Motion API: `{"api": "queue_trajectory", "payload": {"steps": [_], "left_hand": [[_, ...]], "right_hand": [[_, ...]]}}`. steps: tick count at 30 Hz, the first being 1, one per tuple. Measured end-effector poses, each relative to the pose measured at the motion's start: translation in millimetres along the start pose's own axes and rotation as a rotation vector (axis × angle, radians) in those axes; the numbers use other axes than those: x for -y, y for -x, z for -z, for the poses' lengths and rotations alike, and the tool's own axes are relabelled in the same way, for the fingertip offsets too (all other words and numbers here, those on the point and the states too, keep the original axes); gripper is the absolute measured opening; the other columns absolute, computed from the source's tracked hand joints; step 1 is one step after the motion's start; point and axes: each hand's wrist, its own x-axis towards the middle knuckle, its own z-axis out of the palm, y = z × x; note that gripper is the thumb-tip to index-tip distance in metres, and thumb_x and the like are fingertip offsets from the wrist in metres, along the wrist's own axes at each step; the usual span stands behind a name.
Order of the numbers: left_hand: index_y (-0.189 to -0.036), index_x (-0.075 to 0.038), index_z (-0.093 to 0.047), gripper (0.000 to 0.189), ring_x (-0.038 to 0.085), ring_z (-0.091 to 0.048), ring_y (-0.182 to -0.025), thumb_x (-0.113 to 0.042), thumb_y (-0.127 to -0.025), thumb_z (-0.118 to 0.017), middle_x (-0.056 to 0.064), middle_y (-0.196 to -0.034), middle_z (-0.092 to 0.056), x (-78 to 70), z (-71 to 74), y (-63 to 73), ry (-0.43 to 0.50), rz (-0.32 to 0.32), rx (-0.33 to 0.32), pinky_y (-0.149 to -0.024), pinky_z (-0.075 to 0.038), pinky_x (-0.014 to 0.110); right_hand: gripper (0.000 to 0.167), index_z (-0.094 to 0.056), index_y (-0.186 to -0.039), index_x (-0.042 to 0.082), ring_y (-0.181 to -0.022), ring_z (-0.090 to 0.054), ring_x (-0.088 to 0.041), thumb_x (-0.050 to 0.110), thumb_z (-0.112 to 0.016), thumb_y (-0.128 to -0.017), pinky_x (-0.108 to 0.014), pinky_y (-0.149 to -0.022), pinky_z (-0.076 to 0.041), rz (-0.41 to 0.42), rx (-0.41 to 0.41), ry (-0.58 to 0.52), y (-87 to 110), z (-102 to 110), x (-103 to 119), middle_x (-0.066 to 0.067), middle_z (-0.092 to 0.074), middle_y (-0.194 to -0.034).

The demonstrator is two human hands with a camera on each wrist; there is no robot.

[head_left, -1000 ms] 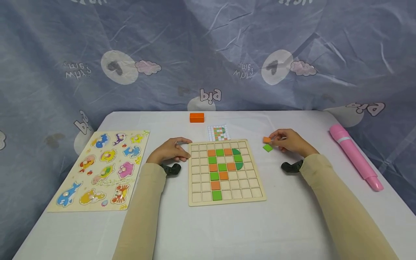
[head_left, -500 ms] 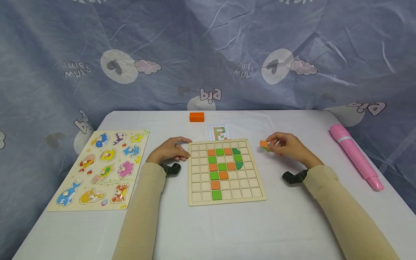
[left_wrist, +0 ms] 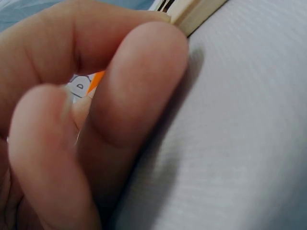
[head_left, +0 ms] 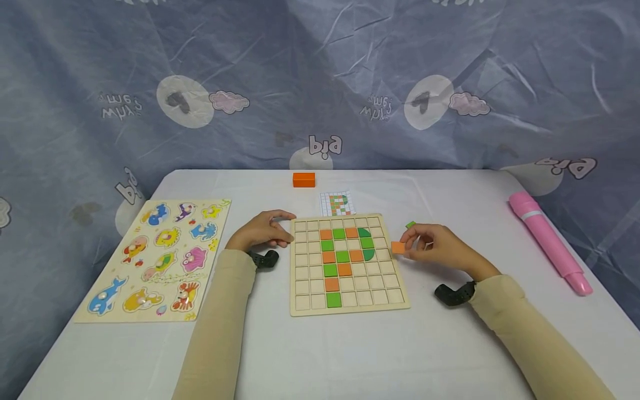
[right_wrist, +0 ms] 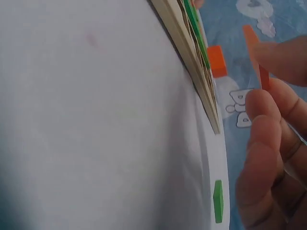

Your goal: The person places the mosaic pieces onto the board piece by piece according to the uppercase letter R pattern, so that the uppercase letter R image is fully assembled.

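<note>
My right hand pinches an orange square tile between thumb and fingers, just over the right edge of the wooden grid board. In the right wrist view the tile is seen nearly edge-on, thumb on one side. Orange and green squares, with two dark green rounded pieces, form a letter P on the board. Partly hidden behind my right hand, a green tile lies on the table. My left hand rests its fingertips against the board's left edge, the other fingers loosely bent.
A small printed card with a gridded letter pattern lies behind the board. Farther back stands an orange block. A sea-animal peg puzzle lies at left, and a pink cylindrical object at the table's right side.
My right hand has lifted the orange tile from beside the green one and carried it left and nearer, to the board's right edge. My left hand stays in place.
</note>
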Motion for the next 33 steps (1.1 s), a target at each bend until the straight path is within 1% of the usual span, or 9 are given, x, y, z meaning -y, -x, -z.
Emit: {"api": "queue_trajectory", "payload": {"steps": [5,9,15,21,27,33], "left_hand": [[-0.155,-0.008,-0.056,0.072,0.006,-0.067,-0.058,0.001,-0.089,-0.083,0.003,-0.074,-0.071,-1.0,-0.9,0.0,0.003,0.013,-0.009,-0.052,-0.045,0.015],[-0.156,-0.008,-0.055,0.072,0.006,-0.067,-0.058,0.001,-0.09,-0.082,0.003,-0.074,-0.072,-0.2,-1.1,-0.3,0.004,0.011,-0.002,-0.052,-0.045,0.015],[-0.157,-0.005,-0.053,0.072,0.007,-0.068,-0.06,0.0,-0.091,-0.081,0.003,-0.075,-0.072,1.6,0.6,-0.2,-0.008,-0.022,0.018,-0.054,-0.047,0.015],[-0.158,-0.004,-0.052,0.072,0.007,-0.069,-0.063,-0.001,-0.091,-0.082,0.003,-0.077,-0.072,3.7,2.3,-1.5,-0.027,-0.038,0.027,-0.056,-0.048,0.016],[-0.157,-0.006,-0.053,0.072,0.007,-0.068,-0.06,0.0,-0.091,-0.082,0.003,-0.076,-0.072,3.8,1.8,-1.8,-0.011,-0.018,0.018,-0.054,-0.046,0.016],[-0.156,-0.008,-0.054,0.073,0.006,-0.067,-0.058,0.0,-0.09,-0.082,0.003,-0.075,-0.072,1.3,0.4,-1.1,0.0,0.006,0.004,-0.052,-0.045,0.015]], "right_hand": [[0.02,-0.076,-0.105,0.007,-0.072,-0.06,-0.012,0.003,-0.087,-0.089,-0.025,-0.066,-0.05,0.05,0.027,-0.004,3.9,-9.3,0.7,0.001,-0.07,-0.093],[0.02,-0.075,-0.106,0.006,-0.071,-0.058,-0.011,0.002,-0.087,-0.089,-0.025,-0.064,-0.049,0.079,0.051,-0.023,6.7,-13.5,0.4,0.0,-0.07,-0.094],[0.019,-0.075,-0.104,0.007,-0.071,-0.059,-0.01,0.003,-0.087,-0.089,-0.024,-0.062,-0.05,0.083,0.107,-0.071,8.1,-16.2,2.0,0.002,-0.07,-0.091],[0.019,-0.075,-0.102,0.008,-0.07,-0.057,-0.007,0.004,-0.088,-0.089,-0.022,-0.062,-0.048,0.097,0.168,-0.069,7.2,-19.5,3.9,0.005,-0.069,-0.089],[0.019,-0.075,-0.101,0.008,-0.067,-0.056,-0.005,0.003,-0.088,-0.088,-0.021,-0.06,-0.047,0.119,0.231,-0.079,7.9,-24.8,8.6,0.005,-0.069,-0.088],[0.021,-0.074,-0.098,0.01,-0.066,-0.054,-0.004,0.007,-0.091,-0.086,-0.021,-0.057,-0.046,0.15,0.295,-0.091,9.3,-31.3,17.5,0.006,-0.066,-0.083]]}}
